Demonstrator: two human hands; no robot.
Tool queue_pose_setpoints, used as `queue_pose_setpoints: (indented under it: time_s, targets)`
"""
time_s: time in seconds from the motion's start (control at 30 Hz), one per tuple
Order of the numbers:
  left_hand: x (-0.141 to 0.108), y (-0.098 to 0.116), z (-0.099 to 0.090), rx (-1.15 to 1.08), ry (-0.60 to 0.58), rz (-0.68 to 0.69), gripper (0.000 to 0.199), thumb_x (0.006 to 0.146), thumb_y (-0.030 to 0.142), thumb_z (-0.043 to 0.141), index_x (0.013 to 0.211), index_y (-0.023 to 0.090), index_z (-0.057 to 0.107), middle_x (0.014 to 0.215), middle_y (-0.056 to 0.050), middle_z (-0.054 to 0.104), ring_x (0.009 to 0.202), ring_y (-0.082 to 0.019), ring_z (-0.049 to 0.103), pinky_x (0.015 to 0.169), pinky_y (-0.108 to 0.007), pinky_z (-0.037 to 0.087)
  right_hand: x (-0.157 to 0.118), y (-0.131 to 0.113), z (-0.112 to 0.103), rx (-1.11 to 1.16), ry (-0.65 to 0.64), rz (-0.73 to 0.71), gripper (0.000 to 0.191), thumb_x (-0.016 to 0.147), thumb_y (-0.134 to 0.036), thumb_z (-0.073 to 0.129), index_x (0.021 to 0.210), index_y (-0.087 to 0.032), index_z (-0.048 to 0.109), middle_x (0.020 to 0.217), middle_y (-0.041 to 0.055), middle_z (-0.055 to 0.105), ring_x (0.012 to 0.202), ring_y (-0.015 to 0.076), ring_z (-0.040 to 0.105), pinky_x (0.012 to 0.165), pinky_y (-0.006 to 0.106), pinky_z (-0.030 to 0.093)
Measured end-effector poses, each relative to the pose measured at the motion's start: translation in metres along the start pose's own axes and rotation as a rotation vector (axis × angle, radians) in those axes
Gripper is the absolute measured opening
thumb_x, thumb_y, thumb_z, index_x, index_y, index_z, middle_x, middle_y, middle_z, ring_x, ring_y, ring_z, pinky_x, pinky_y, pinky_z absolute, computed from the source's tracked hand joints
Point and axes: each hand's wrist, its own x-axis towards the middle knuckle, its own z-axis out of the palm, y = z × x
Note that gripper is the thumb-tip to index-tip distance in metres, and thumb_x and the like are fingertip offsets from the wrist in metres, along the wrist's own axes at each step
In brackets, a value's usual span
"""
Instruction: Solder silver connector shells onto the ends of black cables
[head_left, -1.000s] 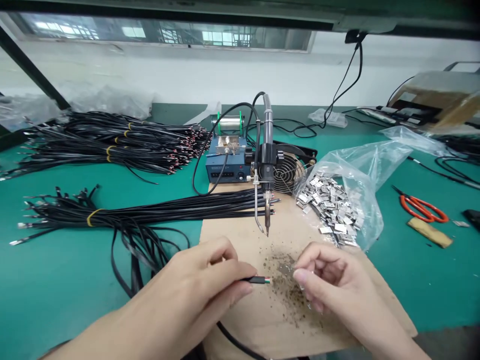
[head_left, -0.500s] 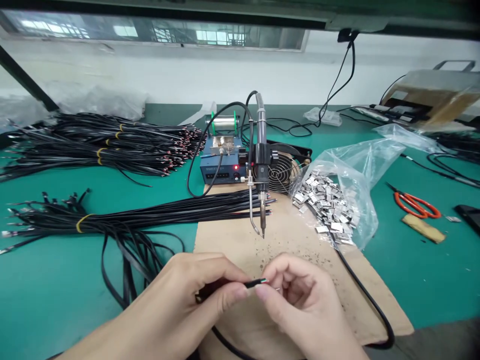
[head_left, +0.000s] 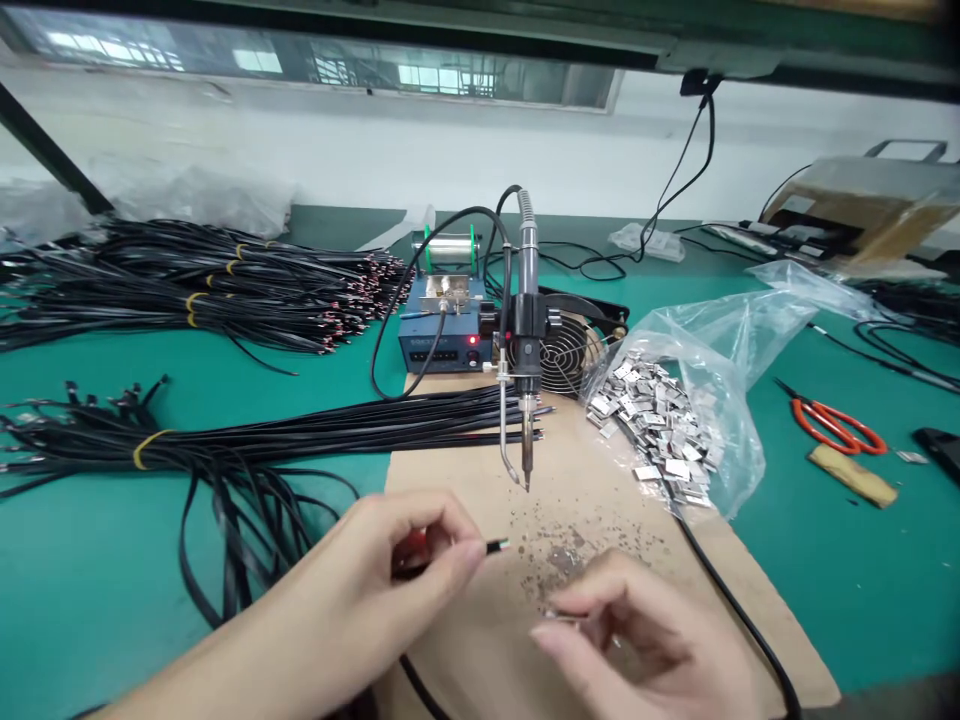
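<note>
Between its thumb and fingers, my left hand (head_left: 420, 560) pinches a black cable (head_left: 495, 546), whose stripped end with small coloured wires points right. Lower and to the right, my right hand (head_left: 637, 630) holds a small metal connector (head_left: 564, 616) at its fingertips, apart from the cable. The tip of an upright soldering iron (head_left: 528, 440) points down above and between both hands. Brown cardboard (head_left: 465, 475) lies beneath them.
A clear bag of metal connectors (head_left: 667, 425) lies right of the iron. Black cable bundles (head_left: 300, 430) fill the left. Behind stand a blue soldering station (head_left: 442, 340), a solder spool (head_left: 450, 248) and a fan (head_left: 562, 350). Orange scissors (head_left: 836, 425) lie right.
My right hand has moved down and right, away from the cable end. The metal connector shows more clearly in its fingertips. My left hand has shifted slightly left and up with the cable.
</note>
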Motion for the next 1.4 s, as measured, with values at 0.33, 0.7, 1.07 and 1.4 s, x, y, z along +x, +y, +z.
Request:
queue_pose_setpoints:
  time_s: [0.33, 0.7, 1.07, 1.4]
  targets:
    - [0.052, -0.014, 0.005, -0.078, -0.002, 0.075, 0.012, 0.075, 0.019, 0.053, 0.064, 0.015, 0.056, 0.057, 0.006, 0.047, 0.055, -0.009, 0.04, 0.051, -0.018, 0.034, 0.082, 0.004, -0.024, 0.231, -0.441, 0.342, 0.02, 0.07, -0.022, 0.072, 0.082, -0.012, 0.058, 0.064, -0.0008, 0.064, 0.047, 0.0079, 0.062, 0.047, 0.018, 0.052]
    - [0.046, -0.009, 0.012, -0.062, 0.006, 0.039, 0.016, 0.077, 0.019, 0.052, 0.062, 0.015, 0.055, 0.064, 0.001, 0.06, 0.061, -0.011, 0.049, 0.056, -0.02, 0.038, 0.08, 0.01, -0.018, 0.412, -0.408, 0.381, 0.025, 0.062, -0.024, 0.079, 0.076, -0.013, 0.061, 0.062, 0.0014, 0.07, 0.044, 0.0075, 0.062, 0.043, 0.015, 0.052]
    - [0.045, -0.007, 0.01, -0.081, -0.012, -0.008, 0.017, 0.078, 0.021, 0.052, 0.062, 0.015, 0.052, 0.062, 0.002, 0.054, 0.061, -0.01, 0.047, 0.052, -0.017, 0.036, 0.078, 0.012, -0.017, 0.439, -0.374, 0.341, 0.02, 0.064, -0.018, 0.077, 0.078, -0.013, 0.063, 0.063, 0.0013, 0.07, 0.041, 0.0073, 0.059, 0.039, 0.015, 0.05]
    - [0.047, -0.009, 0.01, -0.064, 0.0, 0.017, 0.016, 0.078, 0.02, 0.051, 0.063, 0.015, 0.052, 0.063, 0.003, 0.055, 0.061, -0.01, 0.047, 0.053, -0.017, 0.037, 0.079, 0.007, -0.018, 0.412, -0.364, 0.359, 0.021, 0.062, -0.02, 0.078, 0.077, -0.014, 0.063, 0.064, 0.003, 0.071, 0.039, 0.0064, 0.056, 0.036, 0.014, 0.047]
